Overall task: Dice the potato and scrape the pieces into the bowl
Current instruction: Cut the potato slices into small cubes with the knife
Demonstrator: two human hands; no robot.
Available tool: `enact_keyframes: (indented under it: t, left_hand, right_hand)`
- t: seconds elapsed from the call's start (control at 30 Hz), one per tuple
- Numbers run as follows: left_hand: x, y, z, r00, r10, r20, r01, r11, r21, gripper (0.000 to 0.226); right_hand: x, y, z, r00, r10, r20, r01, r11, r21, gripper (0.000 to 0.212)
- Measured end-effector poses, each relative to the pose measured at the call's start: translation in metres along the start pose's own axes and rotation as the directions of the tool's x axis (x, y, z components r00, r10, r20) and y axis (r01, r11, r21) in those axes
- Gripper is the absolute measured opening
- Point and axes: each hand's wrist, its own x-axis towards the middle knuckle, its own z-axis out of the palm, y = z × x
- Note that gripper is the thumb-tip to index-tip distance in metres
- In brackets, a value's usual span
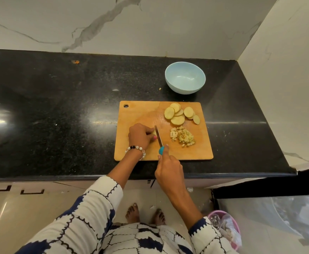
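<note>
A wooden cutting board (141, 112) lies on the black counter. Several round potato slices (177, 114) sit at its far right, and a heap of diced potato (183, 137) lies below them. My left hand (140, 135) curls over a potato piece (153, 133) mid-board, mostly hidden under the fingers. My right hand (168, 165) grips a knife with a teal handle (161, 150); its blade (158, 135) points away from me, right beside the left fingertips. A light blue bowl (185, 77) stands empty beyond the board.
The black granite counter (58, 116) runs left, with a marble wall behind and a side wall at right. A small potato scrap (160, 88) lies near the bowl. A pink tub (227, 230) stands on the floor at lower right.
</note>
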Motion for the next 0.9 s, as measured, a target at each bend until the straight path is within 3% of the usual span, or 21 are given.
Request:
enact_keyframes:
  t: [0.33,0.5,0.7,0.9]
  left_hand:
    - [0.008,0.005,-0.001,0.997,-0.075,-0.001,0.075,0.997,-0.012,0.026]
    - [0.007,0.006,-0.001,0.997,-0.071,-0.01,0.071,0.997,-0.017,0.021]
    - [0.004,0.006,0.0,0.999,-0.047,-0.008,0.047,0.999,-0.002,0.026]
    - [0.003,0.011,-0.003,0.998,-0.063,0.0,0.063,0.998,0.018,0.025]
  right_hand:
    - [0.002,-0.006,0.0,0.992,0.026,0.12,-0.004,0.984,-0.18,0.062]
    - [0.014,-0.012,0.005,0.989,0.026,0.147,0.0,0.985,-0.173,0.065]
    - [-0.033,0.005,0.013,0.999,-0.043,0.002,0.042,0.965,-0.259,0.074]
    - [-0.025,0.001,0.009,0.998,-0.054,-0.017,0.046,0.943,-0.331,0.073]
